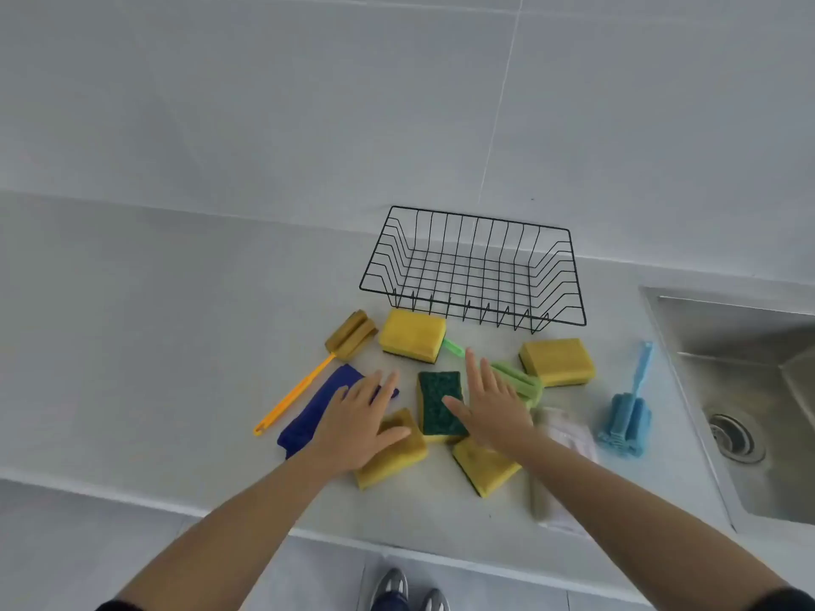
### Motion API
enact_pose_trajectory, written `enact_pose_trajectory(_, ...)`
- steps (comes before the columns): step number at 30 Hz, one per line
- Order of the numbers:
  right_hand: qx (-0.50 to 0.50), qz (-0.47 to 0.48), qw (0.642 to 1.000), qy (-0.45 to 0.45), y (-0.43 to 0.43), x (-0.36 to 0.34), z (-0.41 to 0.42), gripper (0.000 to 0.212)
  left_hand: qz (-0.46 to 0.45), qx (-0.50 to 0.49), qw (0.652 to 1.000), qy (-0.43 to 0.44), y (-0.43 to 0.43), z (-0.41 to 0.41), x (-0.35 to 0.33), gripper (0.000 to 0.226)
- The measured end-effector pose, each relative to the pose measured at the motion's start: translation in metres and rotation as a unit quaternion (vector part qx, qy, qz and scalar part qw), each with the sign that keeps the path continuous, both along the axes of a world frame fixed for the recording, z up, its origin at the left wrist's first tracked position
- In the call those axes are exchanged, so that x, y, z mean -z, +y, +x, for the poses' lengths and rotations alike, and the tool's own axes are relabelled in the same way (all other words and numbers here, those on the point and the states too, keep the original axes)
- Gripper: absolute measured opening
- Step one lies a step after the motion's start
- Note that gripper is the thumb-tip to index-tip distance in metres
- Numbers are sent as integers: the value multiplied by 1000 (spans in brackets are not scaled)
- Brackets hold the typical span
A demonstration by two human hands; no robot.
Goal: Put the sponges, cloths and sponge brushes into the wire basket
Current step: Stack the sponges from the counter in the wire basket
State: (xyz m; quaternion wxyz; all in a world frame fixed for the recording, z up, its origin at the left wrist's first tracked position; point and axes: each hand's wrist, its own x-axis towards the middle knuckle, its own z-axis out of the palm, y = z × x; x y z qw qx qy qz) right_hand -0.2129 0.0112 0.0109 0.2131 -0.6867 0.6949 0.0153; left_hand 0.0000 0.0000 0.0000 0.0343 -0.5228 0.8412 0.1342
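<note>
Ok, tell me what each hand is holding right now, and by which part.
Nothing is held. The left hand and right hand are both open, fingers spread, above the sponges on the counter; no grip on anything.

Black wire basket point(472, 269); yellow sponges point(412, 335); blue cloth point(308, 416); possibly pinkish cloth point(569, 434).

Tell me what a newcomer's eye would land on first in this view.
First come the two open hands, the left hand and the right hand, spread low over a scatter of yellow sponges at the counter's middle, the right one partly over a sponge lying green side up. Behind them the black wire basket stands empty against the wall. The blue cloth at left and the blue sponge brush by the sink add colour.
</note>
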Motion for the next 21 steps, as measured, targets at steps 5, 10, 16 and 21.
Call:
enact_pose_trajectory(5,57,36,997,-32,-10,11,19,81,9,-1,1000,4,14,-8,12,86)
enact_pose_trajectory(10,99,72,991,-45,-16,19,26,73,32,-21,999,-27,19,-8,18,85)
enact_pose_trajectory(16,166,98,976,-100,-22,23,32,65,42,-30,997,-53,20,-11,15,77)
enact_pose_trajectory(21,229,122,949,-179,-28,25,30,62,69,-55,996,-20,15,-10,12,70)
